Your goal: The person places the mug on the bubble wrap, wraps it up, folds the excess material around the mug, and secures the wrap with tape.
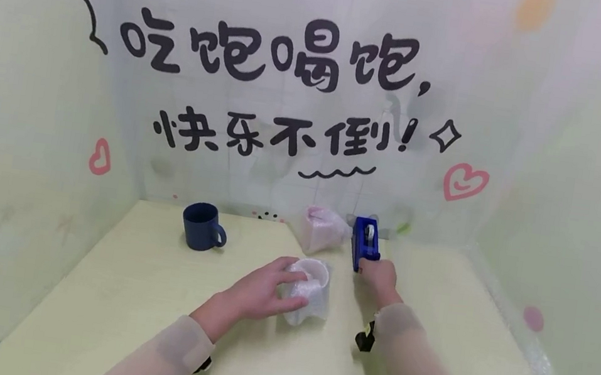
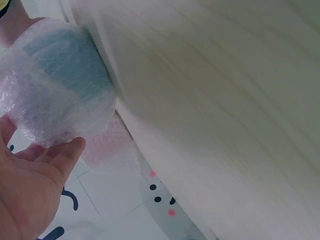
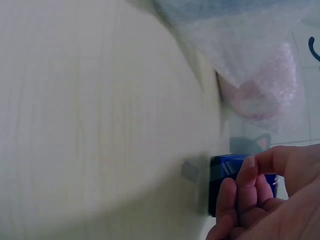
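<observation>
A cup in bubble wrap (image 1: 312, 290) stands on the table in front of me, a blue patch showing through the wrap (image 2: 65, 65) in the left wrist view. My left hand (image 1: 265, 290) grips it from the left side, fingers and thumb spread round the wrap. Beyond it to the right sits a blue tape dispenser (image 1: 363, 237) with a roll of tape (image 1: 369, 232) in it. At the dispenser's near end is my right hand (image 1: 379, 279), thumb against the curled forefinger (image 3: 247, 175) in a pinch at the tape. My fingers hide the pinched end.
Behind the wrapped cup, a pink bundle in bubble wrap (image 1: 323, 230) lies near the back wall, left of the dispenser. A dark blue mug (image 1: 200, 228) stands at the back left, handle to the right. Walls (image 1: 580, 186) bound the pale table (image 1: 121, 291) at the back and sides.
</observation>
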Demonstrator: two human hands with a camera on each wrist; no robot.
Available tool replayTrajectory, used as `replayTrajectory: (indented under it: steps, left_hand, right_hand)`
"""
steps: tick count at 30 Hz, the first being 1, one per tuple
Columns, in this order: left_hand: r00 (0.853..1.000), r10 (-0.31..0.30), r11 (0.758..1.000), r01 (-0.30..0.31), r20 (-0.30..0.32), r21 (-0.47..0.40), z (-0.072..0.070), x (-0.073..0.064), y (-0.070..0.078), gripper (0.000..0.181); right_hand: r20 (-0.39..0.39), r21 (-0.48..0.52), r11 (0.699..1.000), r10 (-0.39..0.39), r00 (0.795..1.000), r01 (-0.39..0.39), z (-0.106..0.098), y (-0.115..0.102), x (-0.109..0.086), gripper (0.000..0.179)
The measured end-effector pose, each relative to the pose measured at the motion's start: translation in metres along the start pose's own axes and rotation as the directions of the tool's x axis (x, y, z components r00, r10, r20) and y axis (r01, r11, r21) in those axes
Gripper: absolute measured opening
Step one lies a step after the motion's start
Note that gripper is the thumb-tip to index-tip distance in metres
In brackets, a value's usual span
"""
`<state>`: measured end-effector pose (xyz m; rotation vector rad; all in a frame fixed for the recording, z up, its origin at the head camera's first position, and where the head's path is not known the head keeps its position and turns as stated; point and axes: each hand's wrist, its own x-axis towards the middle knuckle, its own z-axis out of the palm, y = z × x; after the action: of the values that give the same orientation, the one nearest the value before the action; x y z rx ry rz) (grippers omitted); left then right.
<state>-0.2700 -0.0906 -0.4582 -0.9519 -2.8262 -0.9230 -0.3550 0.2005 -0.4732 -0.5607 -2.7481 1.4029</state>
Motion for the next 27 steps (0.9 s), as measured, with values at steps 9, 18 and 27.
replayTrajectory:
  steps: [9,18,27]
  left_hand:
    - [1.000,0.001,1.000,-0.001,-0.013,0.020,-0.002,0.003,0.003,0.056]
    - [1.000,-0.021,1.000,0.021,0.015,0.017,0.000,0.005,0.004,0.058]
    - [1.000,0.003,1.000,-0.003,-0.013,0.031,0.000,0.003,0.004,0.047]
  right_hand:
    - [0.096,0.267,0.957,-0.146,0.985,0.116,-0.009,-0.027,-0.020,0.035]
    - [0.181,0.345,0.918,-0.270,0.946,0.195,-0.027,-0.048,-0.074,0.021]
    - [0.287,0.393,0.886,-0.373,0.882,0.246,-0.023,-0.066,-0.115,0.025]
